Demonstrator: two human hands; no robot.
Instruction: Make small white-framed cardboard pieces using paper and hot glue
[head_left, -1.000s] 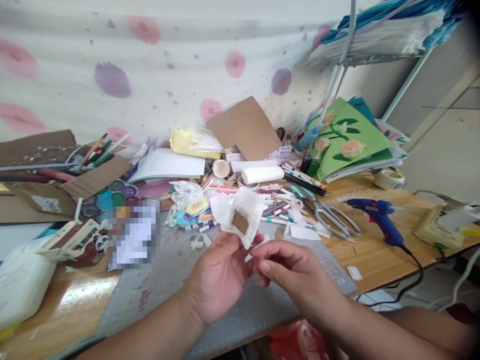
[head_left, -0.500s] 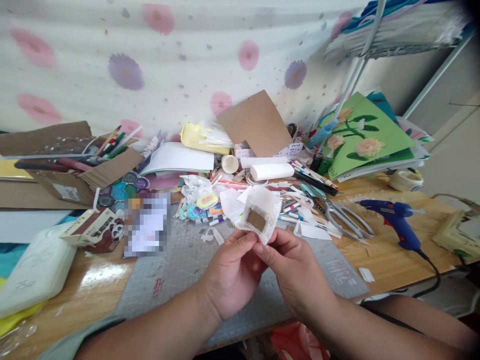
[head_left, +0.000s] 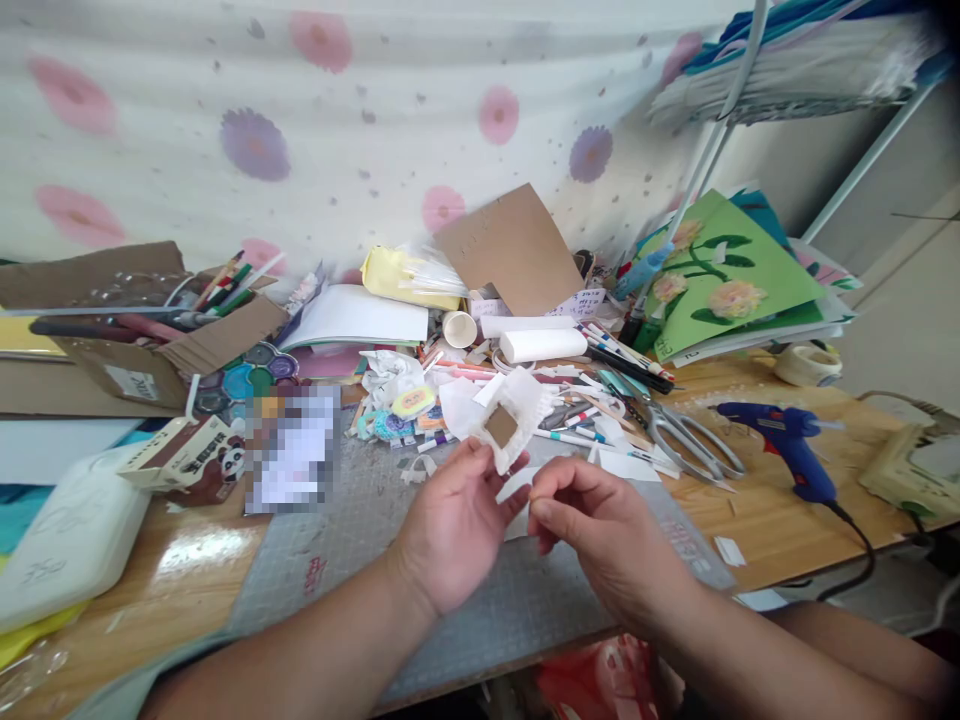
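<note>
My left hand [head_left: 454, 520] pinches the lower edge of a white tissue-paper piece [head_left: 517, 405] with a small brown cardboard square [head_left: 501, 427] stuck in its middle. It holds the piece up over the grey cutting mat [head_left: 360, 540]. My right hand [head_left: 600, 535] is just to the right of it and a little lower. Its fingers are curled in with thumb and forefinger pressed together, and whatever they pinch is too small to make out. A white paper scrap [head_left: 517, 490] lies on the mat between the two hands.
Scissors [head_left: 690, 440] and a blue glue gun [head_left: 787, 445] with its cord lie on the wooden table at right. Markers, paper scraps and a white roll [head_left: 541, 345] crowd the back. A cardboard box [head_left: 135, 340] of pens and a paint palette [head_left: 240, 380] sit at left.
My right hand has let go of the tissue piece and drawn back down and to the right. My left hand still holds the piece, now tilted slightly left.
</note>
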